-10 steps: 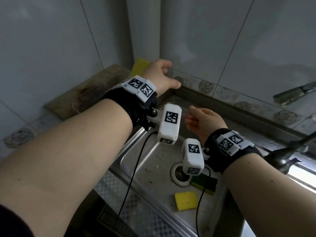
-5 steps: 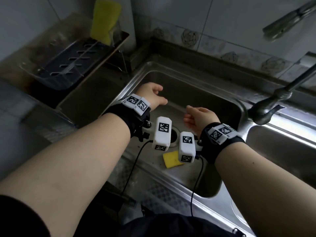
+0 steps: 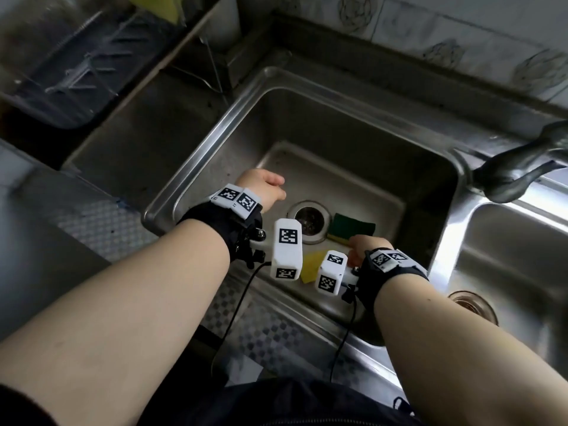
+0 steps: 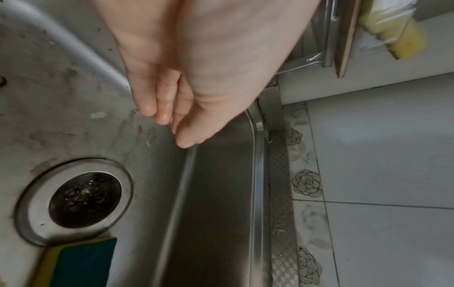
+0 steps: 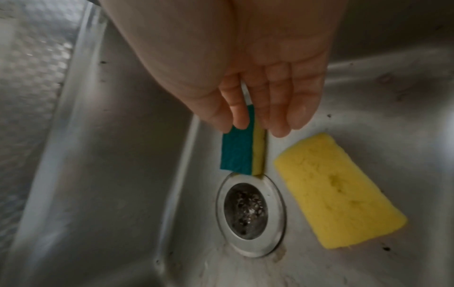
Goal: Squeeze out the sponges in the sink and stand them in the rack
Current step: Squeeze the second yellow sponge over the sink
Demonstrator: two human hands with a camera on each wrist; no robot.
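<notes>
Since the earlier frames, both my hands have lowered from the wall side down into the stainless-steel sink basin [image 3: 362, 124]. My left hand [image 3: 264, 189] hangs released over the basin floor beside the round metal drain strainer [image 3: 309, 218], fingers extended and together, holding nothing. My right hand [image 3: 364, 245] reaches down at the green-topped yellow sponge [image 3: 353, 230], which lies just beside the drain; its fingers [image 5: 277, 116] are straight, not clenched, with the tips at the sponge's near end. Whether they touch it I cannot tell. A plain yellow rectangular sponge [image 5: 339, 192] lies flat on the basin floor next to the green-topped one. A third yellow sponge [image 3: 159, 6] stands in the clear plastic rack [image 3: 76, 72] left of the sink.
</notes>
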